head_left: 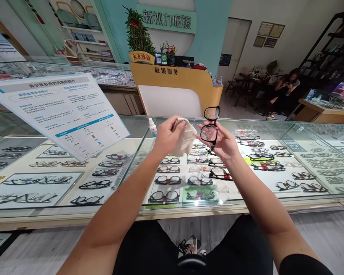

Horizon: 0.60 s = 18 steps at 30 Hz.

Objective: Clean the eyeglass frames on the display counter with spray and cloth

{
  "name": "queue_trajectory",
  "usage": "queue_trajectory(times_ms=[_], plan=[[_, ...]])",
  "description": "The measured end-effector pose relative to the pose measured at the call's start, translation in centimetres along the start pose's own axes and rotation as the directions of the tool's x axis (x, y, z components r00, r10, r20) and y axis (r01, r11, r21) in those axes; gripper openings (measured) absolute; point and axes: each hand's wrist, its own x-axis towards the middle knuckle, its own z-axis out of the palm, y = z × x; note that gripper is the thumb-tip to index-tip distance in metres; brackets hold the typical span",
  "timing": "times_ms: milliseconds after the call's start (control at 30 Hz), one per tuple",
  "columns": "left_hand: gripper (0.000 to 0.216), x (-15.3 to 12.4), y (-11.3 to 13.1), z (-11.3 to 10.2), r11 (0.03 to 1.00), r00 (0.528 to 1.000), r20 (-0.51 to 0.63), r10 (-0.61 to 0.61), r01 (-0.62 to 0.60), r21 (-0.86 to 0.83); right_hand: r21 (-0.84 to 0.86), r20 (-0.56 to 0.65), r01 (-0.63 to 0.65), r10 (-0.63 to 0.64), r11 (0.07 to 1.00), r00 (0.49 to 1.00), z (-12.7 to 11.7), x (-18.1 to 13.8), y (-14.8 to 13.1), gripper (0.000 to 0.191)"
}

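My left hand (169,133) is closed on a beige cloth (187,138), which hangs down from the fingers. To its right, my right hand (224,142) grips a pair of black-framed glasses (217,121), turned so one lens is above the other. Droplets dot the lenses, most plainly the lower one. Cloth and glasses are close together but apart, both above the glass display counter (195,204). Just left of my left hand, a small white spray bottle (152,127) stands upright on the glass.
Inside the counter lie rows of glasses (167,179). A large printed sheet (60,110) stands tilted at the left. Beyond is a yellow-and-white reception desk (172,95) with a plant on it. At the far right, a person (288,89) sits holding a phone.
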Motion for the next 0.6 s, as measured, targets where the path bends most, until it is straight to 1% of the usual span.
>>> queue_trajectory(times_ms=[67, 167, 333, 400, 500, 600], plan=[[0.025, -0.5, 0.3, 0.4, 0.997, 0.997, 0.051, 0.053, -0.056, 0.057, 0.013, 0.0, -0.02, 0.02, 1.0, 1.0, -0.1, 0.1, 0.2, 0.018], [0.025, -1.0, 0.2, 0.8, 0.988, 0.985, 0.123, 0.118, -0.129, 0.086, 0.016, 0.02, -0.054, 0.054, 0.998, 0.998, -0.2, 0.2, 0.7, 0.019], [0.027, -1.0, -0.1, 0.7, 0.965, 0.968, 0.172, 0.183, -0.211, 0.158, -0.029, 0.02, -0.097, 0.098, 0.995, 0.995, -0.2, 0.4, 1.1, 0.016], [0.027, -0.9, -0.1, 0.6, 0.96, 0.964, 0.167, 0.207, -0.233, 0.154, -0.043, 0.005, -0.095, 0.096, 0.995, 0.995, -0.2, 0.5, 1.0, 0.015], [0.028, -0.8, -0.2, 0.5, 0.966, 0.971, 0.13, 0.201, -0.219, 0.14, -0.035, -0.02, -0.08, 0.079, 0.996, 0.997, -0.4, 0.6, 0.8, 0.014], [0.036, -0.6, -0.5, 0.7, 0.964, 0.975, 0.087, 0.205, -0.216, 0.154, -0.02, -0.047, -0.076, 0.075, 0.997, 0.996, -0.4, 0.7, 0.6, 0.009]])
